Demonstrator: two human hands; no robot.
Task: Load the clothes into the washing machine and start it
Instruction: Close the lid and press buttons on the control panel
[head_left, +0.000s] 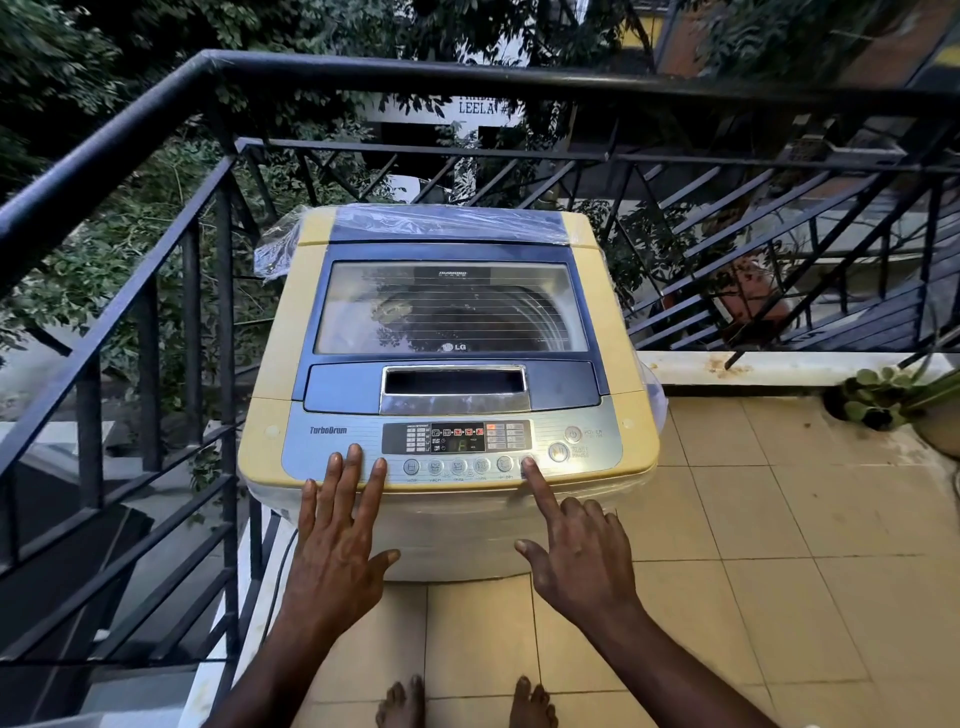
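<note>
Yellowed cream plastic and blue-grey trim make up the top-loading washing machine (447, 332) in front of me, standing on pale beige floor tiles (753, 545) in the corner of a balcony fenced by a black metal railing (208, 218). My right hand (576, 556) has its grip narrowed to a point: the index finger is stretched forward, its tip resting on the last round button (527, 462) in the row along the silver control panel (452, 449), while the other fingers curl in and the thumb sticks out sideways; it holds nothing. Just beyond and to the right of that fingertip sit the start/pause button (558, 451) and, a little farther, the power button (573, 434). Beyond the fingertip and slightly left, the dark display (457, 436) shows red lit symbols. My left hand (337, 540) lies wide and flat, fingers spread, fingertips on the panel's left end just under the TurboDrum lettering (328, 430), holding nothing. Past both hands the tinted glass lid (452, 306) is closed; through it I see the drum with something dark inside, but I cannot tell what. Clear plastic sheeting (280, 244) drapes the machine's far edge. A green potted plant (883, 395) stands well off to the right of my right hand.
</note>
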